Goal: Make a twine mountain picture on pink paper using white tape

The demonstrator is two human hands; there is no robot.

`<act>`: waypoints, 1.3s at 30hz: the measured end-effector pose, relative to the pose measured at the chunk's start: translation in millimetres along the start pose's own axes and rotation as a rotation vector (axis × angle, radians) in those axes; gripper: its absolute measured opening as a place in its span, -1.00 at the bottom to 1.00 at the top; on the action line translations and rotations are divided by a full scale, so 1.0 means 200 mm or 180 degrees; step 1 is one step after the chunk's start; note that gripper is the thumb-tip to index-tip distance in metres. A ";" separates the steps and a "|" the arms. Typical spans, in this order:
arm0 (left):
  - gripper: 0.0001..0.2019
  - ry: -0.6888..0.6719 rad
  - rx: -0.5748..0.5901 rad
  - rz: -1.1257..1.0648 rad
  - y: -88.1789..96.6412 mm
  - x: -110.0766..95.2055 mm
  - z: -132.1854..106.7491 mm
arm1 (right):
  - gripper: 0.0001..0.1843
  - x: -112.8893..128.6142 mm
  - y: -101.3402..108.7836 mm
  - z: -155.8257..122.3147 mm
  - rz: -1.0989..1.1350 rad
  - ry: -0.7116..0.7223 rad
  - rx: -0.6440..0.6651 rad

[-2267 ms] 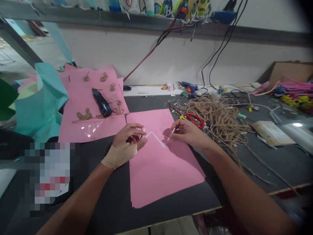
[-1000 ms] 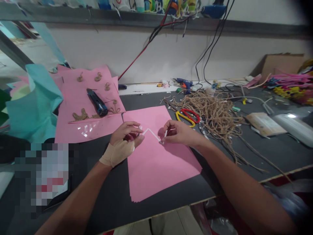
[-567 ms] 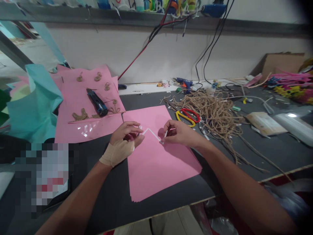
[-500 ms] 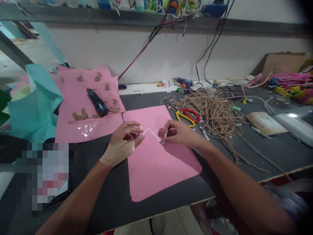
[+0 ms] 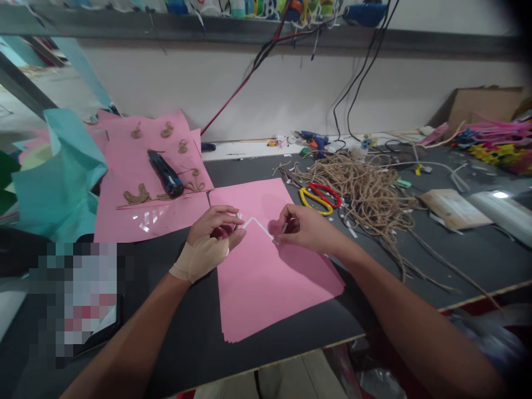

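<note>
A pink paper sheet (image 5: pixel 266 277) lies on the dark table in front of me. A thin white strip (image 5: pixel 257 226) bent into an inverted V rests on its upper part. My left hand (image 5: pixel 216 233), with a tan bandage round the wrist and palm, has its fingers curled and pinches the strip's left end. My right hand (image 5: pixel 305 228) is closed in a pinch on the strip's right end, where a short white piece sticks up between the fingers.
A tangle of jute rope (image 5: pixel 366 191) and red and yellow scissors (image 5: pixel 320 197) lie right of the sheet. More pink sheets with rope shapes and a dark utility knife (image 5: pixel 166 174) sit at the left, by teal paper (image 5: pixel 58 177). A glue gun (image 5: pixel 313 138) lies at the back.
My right hand has moved left to the strip's right end and pinches it down on the pink sheet. My left hand has stayed at the left end.
</note>
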State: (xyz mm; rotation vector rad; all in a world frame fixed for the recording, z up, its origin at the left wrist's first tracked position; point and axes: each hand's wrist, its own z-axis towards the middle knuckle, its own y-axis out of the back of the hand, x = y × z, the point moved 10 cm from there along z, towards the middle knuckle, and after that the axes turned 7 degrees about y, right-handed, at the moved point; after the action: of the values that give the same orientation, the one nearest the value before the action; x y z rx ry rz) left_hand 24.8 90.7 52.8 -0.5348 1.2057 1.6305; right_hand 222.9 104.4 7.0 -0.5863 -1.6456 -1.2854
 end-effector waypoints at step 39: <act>-0.94 0.0038 0.0058 0.0034 -0.01 -0.01 0.00 | -0.75 0.01 0.09 0.00 -0.0851 0.0193 -0.0455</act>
State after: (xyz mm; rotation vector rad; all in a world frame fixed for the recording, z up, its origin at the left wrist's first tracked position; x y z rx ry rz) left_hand 27.0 89.5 53.9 -0.5280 1.2332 1.6259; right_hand 236.4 110.7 16.6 -0.4164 -1.6304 -1.6097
